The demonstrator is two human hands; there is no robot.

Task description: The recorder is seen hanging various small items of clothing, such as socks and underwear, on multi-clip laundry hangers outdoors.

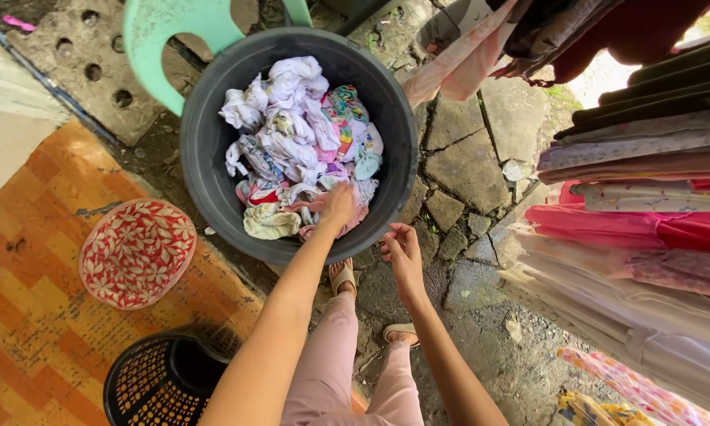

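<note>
she stands over a big dark tub set on cracked paving stones, with dirt and weeds showing in the joints. the tub is heaped with wrung, twisted laundry, mostly white with pink and patterned bits. her left hand is down in the heap at about 6 o'clock inside the tub, the fingers closed on a pinkish cloth at the near edge of the pile. her right hand hangs just outside the rim at about 5 o'clock, fingers loosely curled and half open, holding nothing. below the hands her feet in sandals rest on the stones.

at 9 o'clock from the tub lies an orange patterned mat with a red and white flowered basin on it. a black slotted basket stands at 7 o'clock. a pale green plastic chair leans over the tub at 11 o'clock, beside a concrete slab with round holes. all down the 3 o'clock side hang clothes on a rack, dark ones above, pink and pale ones lower.
</note>
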